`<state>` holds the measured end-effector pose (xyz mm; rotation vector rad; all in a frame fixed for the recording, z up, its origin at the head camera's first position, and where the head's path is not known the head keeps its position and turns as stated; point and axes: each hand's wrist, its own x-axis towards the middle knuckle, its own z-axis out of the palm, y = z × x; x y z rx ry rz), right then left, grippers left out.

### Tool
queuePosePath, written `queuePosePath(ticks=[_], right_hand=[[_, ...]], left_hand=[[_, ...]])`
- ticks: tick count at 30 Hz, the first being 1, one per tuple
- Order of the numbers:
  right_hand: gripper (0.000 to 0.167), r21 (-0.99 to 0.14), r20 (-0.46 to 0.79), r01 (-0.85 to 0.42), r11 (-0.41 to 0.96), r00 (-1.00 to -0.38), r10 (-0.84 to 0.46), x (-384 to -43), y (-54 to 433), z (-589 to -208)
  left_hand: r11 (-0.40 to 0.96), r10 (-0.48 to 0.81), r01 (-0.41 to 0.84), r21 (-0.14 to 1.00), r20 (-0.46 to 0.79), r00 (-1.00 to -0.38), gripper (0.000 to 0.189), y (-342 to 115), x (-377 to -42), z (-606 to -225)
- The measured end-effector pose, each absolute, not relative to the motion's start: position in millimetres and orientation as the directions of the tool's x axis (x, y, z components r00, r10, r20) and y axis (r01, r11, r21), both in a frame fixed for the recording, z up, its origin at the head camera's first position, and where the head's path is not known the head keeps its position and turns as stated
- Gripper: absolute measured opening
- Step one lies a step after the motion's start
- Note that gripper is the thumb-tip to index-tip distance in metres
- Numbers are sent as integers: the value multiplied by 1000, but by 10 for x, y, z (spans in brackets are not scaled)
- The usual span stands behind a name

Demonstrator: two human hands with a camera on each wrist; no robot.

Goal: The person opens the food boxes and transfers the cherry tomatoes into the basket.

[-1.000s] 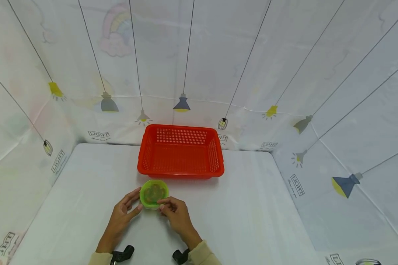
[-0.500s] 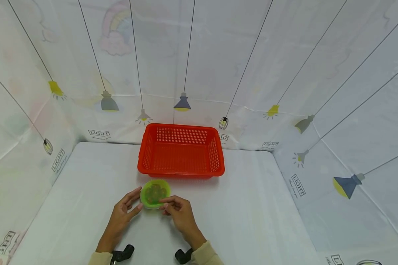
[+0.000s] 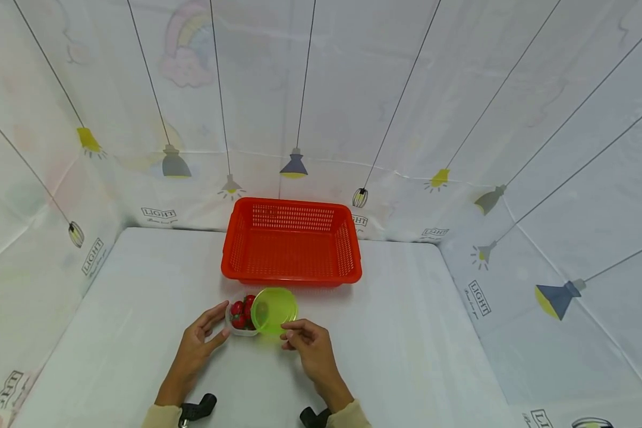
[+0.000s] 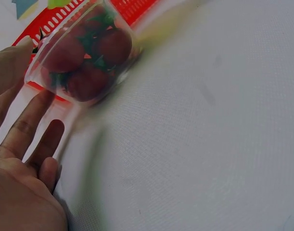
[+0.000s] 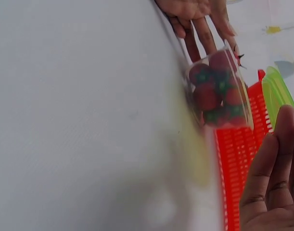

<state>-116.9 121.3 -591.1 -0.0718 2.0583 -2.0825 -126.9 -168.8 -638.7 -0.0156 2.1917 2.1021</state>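
Note:
A clear plastic tub (image 3: 244, 331) of several red fruits with green leafy tops (image 4: 86, 79) stands on the white table, uncovered on its left part. My left hand (image 3: 195, 348) lies against the tub's left side, its fingers mostly straight and touching the wall. A round translucent green lid (image 3: 274, 311) is held above the tub's right side by my right hand (image 3: 310, 351), thumb and fingers at its near right edge. In the right wrist view the lid (image 5: 277, 96) shows apart from the tub, and its gripped edge is partly hidden by fingers.
Just behind the tub stands a red perforated plastic basket (image 3: 291, 280). Around the table (image 3: 396, 345) runs a white sheet printed with hanging lamps (image 3: 294, 164). A black wrist mount (image 3: 198, 409) sits on the left wrist.
The green lid has come off the tub and shifted right with my right hand, uncovering red fruits. My left hand has stayed at the tub's left side.

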Motion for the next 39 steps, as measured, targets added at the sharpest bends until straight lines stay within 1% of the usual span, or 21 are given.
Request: queuePosePath(ticks=[8,14,18,24,33,39], right_hand=[[24,-991,-127,130,-30,-989,-82,-1093,1421,-6017],[24,-989,-139,139,-40,-990,-12,-1055,1514,-6089],[22,-984,-169,168,-51,-985,16,-1055,1556,-6124],[24,-976,-213,211,-56,-977,20,-1042,1589,-6146],[29,-966,-253,253,-52,-967,-20,-1043,1602,-6184],[26,-949,-315,315,-28,-949,-14,-1051,1604,-6203]], left_hand=[[63,60,-45,997,-48,-997,63,-1679,-1273,-6389],[69,48,-57,996,-60,-997,64,-1677,-1283,-6405],[68,49,-54,996,-58,-997,65,-1679,-1293,-6402],[68,40,-59,996,-62,-997,65,-1663,-1291,-6402],[61,31,-73,995,-75,-997,65,-1650,-1296,-6384],[79,26,-73,994,-75,-997,65,-1648,-1287,-6379]])
